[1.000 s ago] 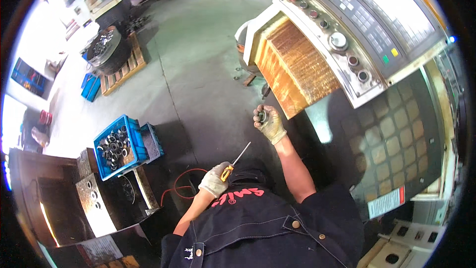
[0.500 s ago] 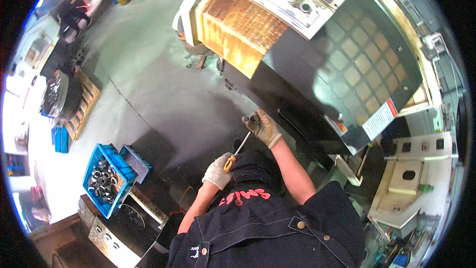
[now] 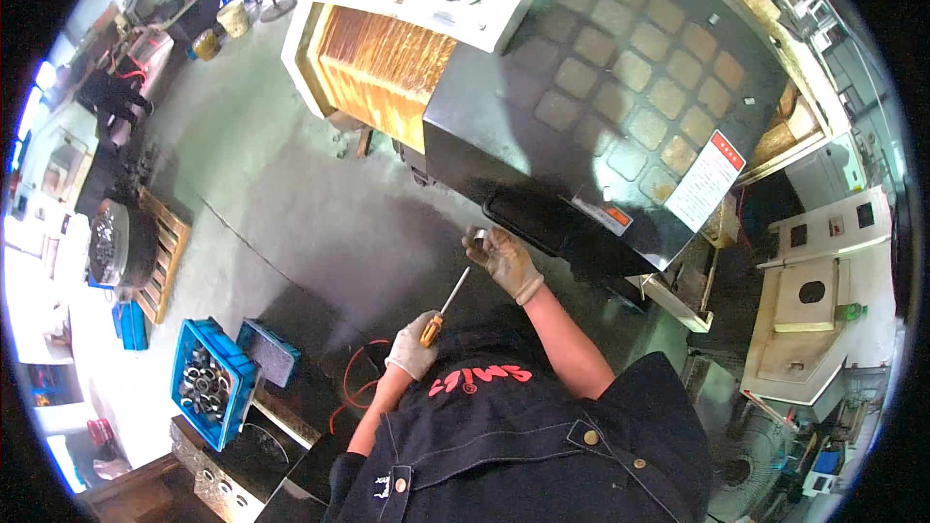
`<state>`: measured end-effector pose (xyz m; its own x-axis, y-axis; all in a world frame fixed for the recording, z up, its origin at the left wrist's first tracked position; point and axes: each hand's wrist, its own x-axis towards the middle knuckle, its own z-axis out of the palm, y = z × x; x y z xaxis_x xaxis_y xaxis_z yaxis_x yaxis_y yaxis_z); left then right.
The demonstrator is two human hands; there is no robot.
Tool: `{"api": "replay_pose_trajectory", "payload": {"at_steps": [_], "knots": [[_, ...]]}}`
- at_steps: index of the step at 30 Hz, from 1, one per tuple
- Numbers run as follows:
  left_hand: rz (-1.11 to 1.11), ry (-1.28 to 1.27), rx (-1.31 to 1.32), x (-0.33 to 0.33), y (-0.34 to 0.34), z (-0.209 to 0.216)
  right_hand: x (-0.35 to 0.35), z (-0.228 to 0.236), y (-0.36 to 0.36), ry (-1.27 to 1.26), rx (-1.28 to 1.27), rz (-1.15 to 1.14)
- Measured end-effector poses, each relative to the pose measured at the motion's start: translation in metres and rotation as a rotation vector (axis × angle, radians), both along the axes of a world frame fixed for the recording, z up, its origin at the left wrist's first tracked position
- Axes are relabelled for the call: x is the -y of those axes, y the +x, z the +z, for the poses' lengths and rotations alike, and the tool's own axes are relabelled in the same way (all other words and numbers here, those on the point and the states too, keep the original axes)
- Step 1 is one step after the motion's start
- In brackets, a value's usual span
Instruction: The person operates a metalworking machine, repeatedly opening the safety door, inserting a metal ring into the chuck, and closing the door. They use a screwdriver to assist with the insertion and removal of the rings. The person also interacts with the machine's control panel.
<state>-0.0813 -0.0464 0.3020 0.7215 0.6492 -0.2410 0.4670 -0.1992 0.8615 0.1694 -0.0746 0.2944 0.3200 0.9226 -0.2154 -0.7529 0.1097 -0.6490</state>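
My left hand (image 3: 414, 349), in a pale work glove, is closed round the yellow-orange handle of a screwdriver (image 3: 448, 302), whose metal shaft points up and to the right. Ahead of the shaft tip, my gloved right hand (image 3: 508, 263) holds a small metal ring (image 3: 480, 235) between thumb and fingers. The shaft tip stands apart from the ring, a short way to its lower left.
A large machine with a dark panelled door (image 3: 620, 87) stands ahead to the right. A blue crate (image 3: 184, 368) of metal rings sits at lower left beside a smaller blue bin (image 3: 268, 353). Further left, a wooden pallet (image 3: 167, 261) bears a dark drum. A red hose (image 3: 351, 383) curls near my left arm.
The screwdriver tip has drawn away from the ring, and my left hand has shifted slightly left and down. My right hand turned the ring. The view has swung right.
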Motion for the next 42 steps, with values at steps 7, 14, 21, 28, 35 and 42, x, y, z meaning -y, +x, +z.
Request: {"api": "replay_pose_trajectory", "payload": {"at_steps": [7, 14, 21, 28, 35, 42], "knots": [[-0.145, 0.116, 0.030, 0.043, 0.043, -0.016, 0.050, -0.027, 0.034, 0.024, -0.011, 0.180], [-0.311, -0.007, -0.049, 0.061, 0.097, 0.011, 0.132, -0.108, 0.064, -0.176, 0.357, 0.210], [-0.413, -0.255, -0.039, 0.030, 0.100, -0.007, 0.234, -0.179, 0.083, -0.302, -0.087, -0.087], [-0.361, -0.168, 0.139, -0.007, 0.105, 0.041, 0.225, -0.018, 0.131, -0.094, -0.108, -0.712], [-0.129, -0.302, 0.307, -0.002, 0.119, 0.029, 0.150, 0.026, 0.144, -0.431, 1.032, -0.777], [0.002, -0.373, 0.090, -0.044, 0.033, -0.086, 0.101, 0.042, 0.131, -0.228, 0.222, -0.973]]}}
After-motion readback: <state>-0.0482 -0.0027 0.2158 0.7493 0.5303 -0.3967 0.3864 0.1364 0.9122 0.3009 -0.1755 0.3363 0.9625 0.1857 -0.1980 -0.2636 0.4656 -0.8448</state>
